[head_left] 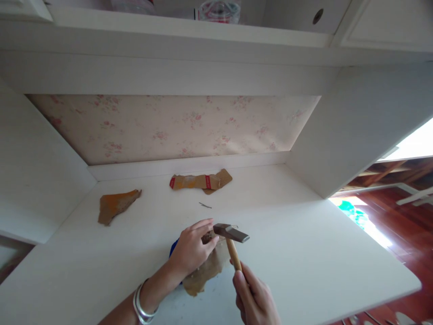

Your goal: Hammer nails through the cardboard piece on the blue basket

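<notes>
My right hand [253,293] is wrapped round the wooden handle of a hammer [233,250]. Its metal head is raised beside the fingertips of my left hand [192,246]. Those fingers and the thumb come together over a torn piece of brown cardboard [209,268]; the hammer head partly hides whatever is between them. Something blue [173,247] shows from under the left hand and the cardboard. Farther back on the white desktop lie a few thin nails [205,205].
A torn cardboard strip with red bands [179,182] lies near the back edge. Another cardboard scrap [117,205] is at the left. White side panels [341,131] and an overhead shelf [189,29] enclose the white desk [304,253].
</notes>
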